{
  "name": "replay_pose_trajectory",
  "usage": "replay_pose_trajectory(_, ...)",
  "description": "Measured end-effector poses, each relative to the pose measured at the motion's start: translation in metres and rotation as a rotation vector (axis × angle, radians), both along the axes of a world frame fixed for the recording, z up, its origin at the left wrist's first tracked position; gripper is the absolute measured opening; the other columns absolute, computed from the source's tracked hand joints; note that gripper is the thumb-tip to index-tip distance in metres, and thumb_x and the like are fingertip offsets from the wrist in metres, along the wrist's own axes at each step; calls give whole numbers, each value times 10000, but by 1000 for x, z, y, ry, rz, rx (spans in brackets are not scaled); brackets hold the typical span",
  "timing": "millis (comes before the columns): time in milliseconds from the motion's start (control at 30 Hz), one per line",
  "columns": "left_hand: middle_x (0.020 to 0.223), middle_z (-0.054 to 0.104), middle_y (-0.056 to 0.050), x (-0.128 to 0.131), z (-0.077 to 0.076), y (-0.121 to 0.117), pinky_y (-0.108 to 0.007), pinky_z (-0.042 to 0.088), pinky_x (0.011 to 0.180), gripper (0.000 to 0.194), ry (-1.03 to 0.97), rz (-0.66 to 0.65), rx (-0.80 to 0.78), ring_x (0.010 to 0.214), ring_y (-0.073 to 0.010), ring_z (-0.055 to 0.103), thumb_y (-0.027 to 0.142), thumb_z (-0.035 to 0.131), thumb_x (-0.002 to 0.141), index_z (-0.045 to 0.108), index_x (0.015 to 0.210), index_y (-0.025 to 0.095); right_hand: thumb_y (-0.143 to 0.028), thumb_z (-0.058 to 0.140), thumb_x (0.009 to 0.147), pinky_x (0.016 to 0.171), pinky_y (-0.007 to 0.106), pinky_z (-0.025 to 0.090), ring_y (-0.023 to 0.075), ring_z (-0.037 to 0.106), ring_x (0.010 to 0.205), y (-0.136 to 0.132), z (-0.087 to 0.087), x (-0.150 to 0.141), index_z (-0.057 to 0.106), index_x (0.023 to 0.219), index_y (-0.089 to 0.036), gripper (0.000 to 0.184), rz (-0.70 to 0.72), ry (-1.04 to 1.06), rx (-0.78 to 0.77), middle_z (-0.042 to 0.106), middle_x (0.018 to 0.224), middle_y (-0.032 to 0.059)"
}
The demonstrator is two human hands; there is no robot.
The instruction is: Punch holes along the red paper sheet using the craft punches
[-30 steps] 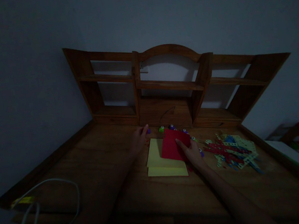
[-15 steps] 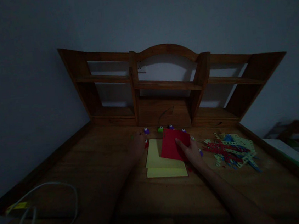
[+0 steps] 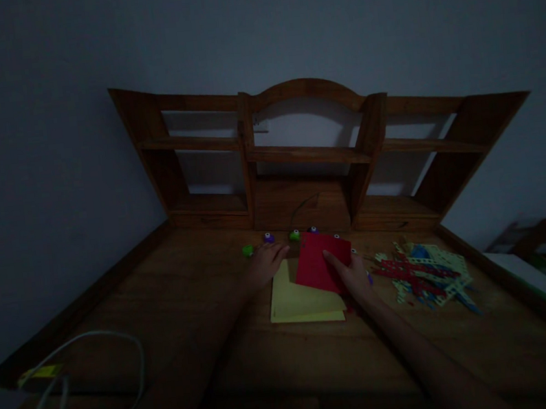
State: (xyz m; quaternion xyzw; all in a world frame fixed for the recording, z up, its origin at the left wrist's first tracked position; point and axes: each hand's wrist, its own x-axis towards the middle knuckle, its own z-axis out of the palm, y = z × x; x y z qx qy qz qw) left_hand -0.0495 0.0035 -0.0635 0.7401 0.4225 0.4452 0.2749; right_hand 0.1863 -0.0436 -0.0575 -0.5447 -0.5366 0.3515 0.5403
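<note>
Head view: we grasp the red sheet (image 3: 316, 265) in our right hand (image 3: 355, 277), thumb laid across its face and fingers beneath. We position our left hand (image 3: 264, 264) palm down, fingers extended to the right, at the upper left corner of the yellow sheets (image 3: 302, 300); we cannot tell whether it grips anything or makes contact with the paper.

The red sheet overlaps the upper right part of the yellow sheets, which lie on the wooden surface (image 3: 165, 294). Beyond our left hand we locate a green piece (image 3: 247, 251) and a purple eye piece (image 3: 269, 238). Farther right we identify a green eye piece (image 3: 294, 235) and a dark eye piece (image 3: 313, 229), the latter just behind the red sheet. More small pieces show partly along its right side.

To the right of our right hand we note a loose pile of perforated parts (image 3: 426, 273) in red, pale green and blue. A wooden shelf unit (image 3: 307, 154) stands at the rear, against the wall (image 3: 284, 27). A white cable (image 3: 141, 358) loops at the lower left.
</note>
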Motion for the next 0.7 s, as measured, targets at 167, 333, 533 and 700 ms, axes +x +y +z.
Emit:
replay_pose_trajectory(167,898,695,-68,2,3,-3,-328,375,930,148,-33,-18,-18,907,-241,596,360,626,836,723,847,249,-562,712,681,480,273,452,201,611,562,-1,4,1,672,728,-173,394,-24,83,-48,703,695,66)
replay_pose_trajectory(333,873,703,-75,0,1,1,-344,397,912,147,85,-95,15,893,-248,606,358,639,822,733,827,245,-547,731,671,493,274,466,199,628,573,-2,5,1,684,765,-164,397,-26,140,-64,721,738,74)
replay_pose_trajectory(533,1124,684,-84,-2,-8,6,-391,346,1030,304,231,-135,39,1129,-287,554,224,756,665,733,966,255,-550,733,660,490,284,482,227,661,600,-2,6,0,688,817,-158,424,-21,199,-84,735,765,90)
replay_pose_trajectory(700,1126,693,-62,-3,-9,6,-422,277,1084,369,250,-151,8,1170,-287,526,181,747,654,726,1011,272,-528,744,655,532,307,507,244,683,644,0,2,3,701,872,-157,432,-18,240,-92,744,807,93)
